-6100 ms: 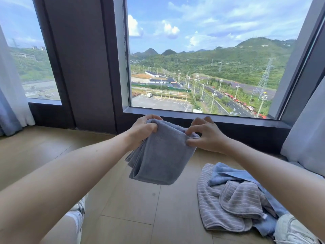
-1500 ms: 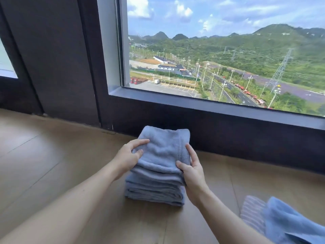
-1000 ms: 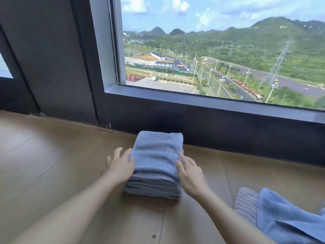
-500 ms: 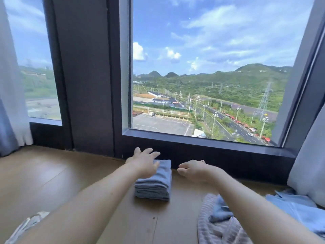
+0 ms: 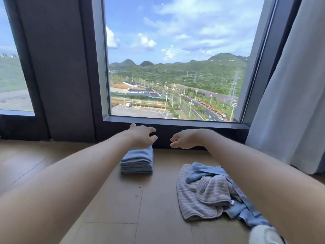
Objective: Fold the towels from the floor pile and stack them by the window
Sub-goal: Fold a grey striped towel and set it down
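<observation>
Hands are lifting off now: left hand (image 5: 142,136) and right hand (image 5: 184,140) hovering, fingers (image 5: 151,139) released, empty. Folded blue-grey terry towel stack (image 5: 137,162) is sitting just under the left fingers, by the window wall. Crumpled striped-grey and blue towel pile (image 5: 207,192) is waiting below the right fingers, likely the next pick.

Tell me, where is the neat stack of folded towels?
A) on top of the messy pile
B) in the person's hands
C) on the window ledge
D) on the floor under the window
D: the folded stack sits on the wooden floor just below the window, apart from the messy pile, while the left hand and right hand hold nothing.
</observation>
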